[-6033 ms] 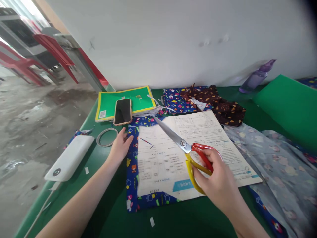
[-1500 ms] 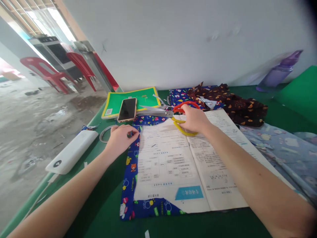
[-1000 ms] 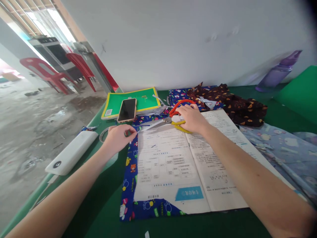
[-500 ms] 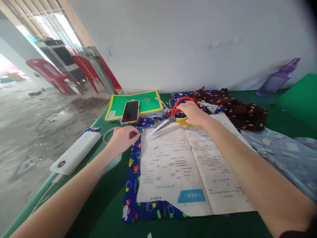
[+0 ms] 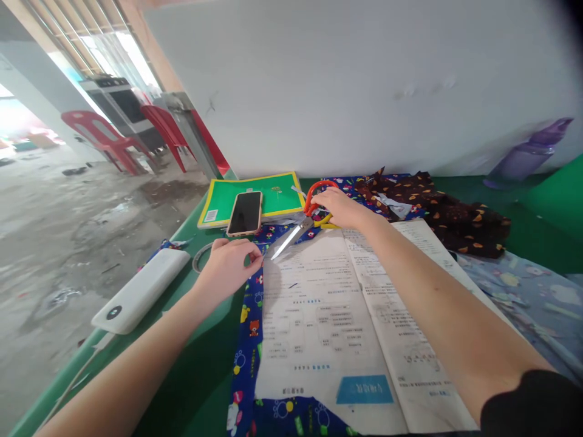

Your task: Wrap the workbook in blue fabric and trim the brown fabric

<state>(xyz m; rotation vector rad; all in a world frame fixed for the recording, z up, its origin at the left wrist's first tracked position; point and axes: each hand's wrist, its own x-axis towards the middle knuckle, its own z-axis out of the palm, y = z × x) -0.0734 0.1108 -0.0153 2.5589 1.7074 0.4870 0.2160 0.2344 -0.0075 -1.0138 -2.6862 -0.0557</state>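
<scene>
My right hand [image 5: 339, 206] grips a pair of scissors [image 5: 298, 233] with one red and one yellow handle. Its blades are parted and point down-left, over the top left corner of an open printed book [image 5: 314, 315]. Close to the blade tips, my left hand [image 5: 233, 260] has thumb and forefinger pinched together; a faint clear strip may run from them, but I cannot make it out. Blue patterned fabric [image 5: 248, 340] lies under the book and folds over its lower left corner. A roll of tape [image 5: 198, 260] sits beside my left hand, partly hidden by it.
A phone [image 5: 246, 212] lies on a green book [image 5: 280, 191] with a yellow border. A white power bank [image 5: 143, 288] with a cable is by the table's left edge. Brown fabric [image 5: 460, 212], pale blue fabric [image 5: 532, 291] and a purple bottle [image 5: 523, 155] are to the right.
The scissors and my right hand have shifted slightly left, and the blades are closer to my left fingertips. My view has tilted and shifted a little.
</scene>
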